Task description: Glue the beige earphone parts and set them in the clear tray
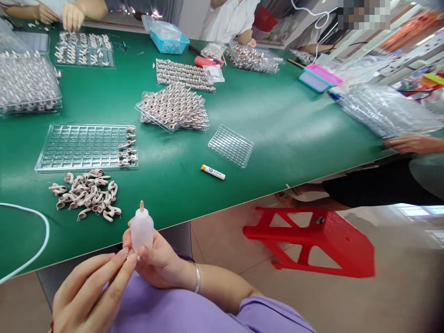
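Observation:
My right hand (157, 259) is wrapped round a translucent white squeeze bottle (142, 230) with a narrow tan tip, held upright before my lap. The fingertips of my left hand (93, 286) are pinched together against the right hand, just below the bottle. A small pale piece shows by the right thumb, mostly hidden by fingers. Beyond the hands, a loose pile of beige earbud shells (88, 194) lies on the green table (173, 185). Behind the pile is a clear compartment tray (81, 148), with several shells along its right side.
Stacked filled trays (173, 108) stand farther back, near a small clear tray (231, 145) and a white tube with an orange end (212, 172). A white cable (43, 231) curves at left. A red stool (319, 240) stands at right. Co-workers' hands (73, 17) are across the table.

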`<state>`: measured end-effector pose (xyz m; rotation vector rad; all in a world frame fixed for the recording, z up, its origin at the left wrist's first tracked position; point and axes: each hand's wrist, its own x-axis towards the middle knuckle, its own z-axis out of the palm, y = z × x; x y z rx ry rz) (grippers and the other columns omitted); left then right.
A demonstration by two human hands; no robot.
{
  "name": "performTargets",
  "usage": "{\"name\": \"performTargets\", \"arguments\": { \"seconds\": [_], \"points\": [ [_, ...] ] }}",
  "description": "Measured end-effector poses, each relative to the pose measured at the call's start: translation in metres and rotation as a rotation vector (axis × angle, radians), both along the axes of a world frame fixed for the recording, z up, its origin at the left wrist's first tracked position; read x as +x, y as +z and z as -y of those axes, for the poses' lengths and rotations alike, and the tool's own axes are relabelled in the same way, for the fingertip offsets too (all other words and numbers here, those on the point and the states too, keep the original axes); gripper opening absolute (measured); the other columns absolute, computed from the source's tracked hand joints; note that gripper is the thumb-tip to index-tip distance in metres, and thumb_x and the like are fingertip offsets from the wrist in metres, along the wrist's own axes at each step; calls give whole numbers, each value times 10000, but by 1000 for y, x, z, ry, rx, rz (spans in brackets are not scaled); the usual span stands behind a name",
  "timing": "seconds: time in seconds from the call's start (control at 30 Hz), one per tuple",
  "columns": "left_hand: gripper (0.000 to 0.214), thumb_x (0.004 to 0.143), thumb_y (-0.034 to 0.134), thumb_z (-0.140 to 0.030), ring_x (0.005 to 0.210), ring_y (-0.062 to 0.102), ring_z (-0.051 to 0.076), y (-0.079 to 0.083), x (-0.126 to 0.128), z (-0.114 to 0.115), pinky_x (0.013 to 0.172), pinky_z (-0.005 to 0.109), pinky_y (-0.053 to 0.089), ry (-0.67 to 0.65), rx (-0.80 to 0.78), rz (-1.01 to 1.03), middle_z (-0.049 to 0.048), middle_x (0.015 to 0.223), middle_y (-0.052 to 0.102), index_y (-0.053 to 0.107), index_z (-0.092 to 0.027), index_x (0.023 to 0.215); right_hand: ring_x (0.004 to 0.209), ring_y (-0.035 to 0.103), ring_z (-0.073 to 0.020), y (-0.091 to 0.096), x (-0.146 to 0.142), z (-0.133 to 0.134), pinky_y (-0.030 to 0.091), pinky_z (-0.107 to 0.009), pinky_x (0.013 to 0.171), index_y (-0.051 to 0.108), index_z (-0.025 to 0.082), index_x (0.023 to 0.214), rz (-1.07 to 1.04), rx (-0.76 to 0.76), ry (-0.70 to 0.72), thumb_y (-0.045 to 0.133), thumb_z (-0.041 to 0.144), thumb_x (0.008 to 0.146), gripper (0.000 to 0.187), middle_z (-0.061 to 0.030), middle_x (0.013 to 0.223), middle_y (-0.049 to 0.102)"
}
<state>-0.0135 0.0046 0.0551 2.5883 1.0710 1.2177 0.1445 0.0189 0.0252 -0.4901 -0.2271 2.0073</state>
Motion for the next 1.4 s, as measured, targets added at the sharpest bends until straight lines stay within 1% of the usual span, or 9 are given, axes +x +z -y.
{"name": "performTargets", "arguments": {
  "seconds": [0.13,0.33,0.47,0.63,0.8,1.0,1.17,1.27,1.4],
  "points": [
    [315,882,571,-35,1033,653,168,0,-5,-1,1037,282,477,-34,138,-189,57,1091,733,694,-141,1152,622,558,-59,-3,0,1,448,-189,623,559,233,1008,2,16,-24,916,362,570,579,55,794,625],
    [295,885,563,-43,1014,668,177,-2,-4,-4,1032,293,481,-27,157,-198,77,1058,740,690,-102,1145,627,558,-62,-3,-1,1,450,-189,618,557,226,989,27,16,-62,906,374,593,548,55,784,624],
    [265,868,618,-84,1009,682,193,5,-2,-7,1002,323,508,-44,193,-257,71,1120,735,695,-105,1120,627,546,-57,-3,0,-2,441,-175,611,552,200,928,16,-28,-52,910,387,587,528,53,751,608],
    [230,873,611,-69,968,699,192,19,0,-7,1067,335,453,-44,258,-327,74,1128,738,706,-74,1082,655,547,-55,-4,0,-2,436,-165,626,549,190,894,-12,-78,-16,916,407,570,536,45,773,611],
    [240,874,606,-63,885,719,193,22,-1,-8,1090,343,423,-39,295,-391,83,1081,752,702,-51,1093,659,532,-63,-3,0,-2,426,-177,625,555,213,898,-7,-63,10,908,411,586,511,57,749,588],
    [230,897,565,-53,842,719,182,26,-2,-11,1046,364,437,-74,324,-433,41,1054,762,719,-95,1063,645,528,-63,-3,1,-3,433,-182,617,569,216,918,-13,-56,-5,912,399,581,514,61,745,592],
    [266,841,639,-53,889,694,202,20,-2,-10,884,356,513,-57,257,-352,57,1054,763,703,-91,1097,637,551,-51,-3,0,-4,453,-161,621,574,191,911,-39,-68,-21,924,374,566,525,55,754,615],
    [334,792,694,-45,812,669,178,17,2,-11,809,333,523,15,127,-227,19,918,780,702,-146,1111,601,540,-52,-4,1,-4,446,-166,579,570,199,908,-38,-41,-5,911,389,586,506,61,740,609],
    [302,790,710,-78,748,632,155,17,10,-14,720,308,520,64,-69,-60,-10,837,754,715,-231,1050,615,547,-50,-5,2,-5,448,-169,565,571,217,986,-32,-4,-2,896,371,619,514,60,800,622]
  ]
}}
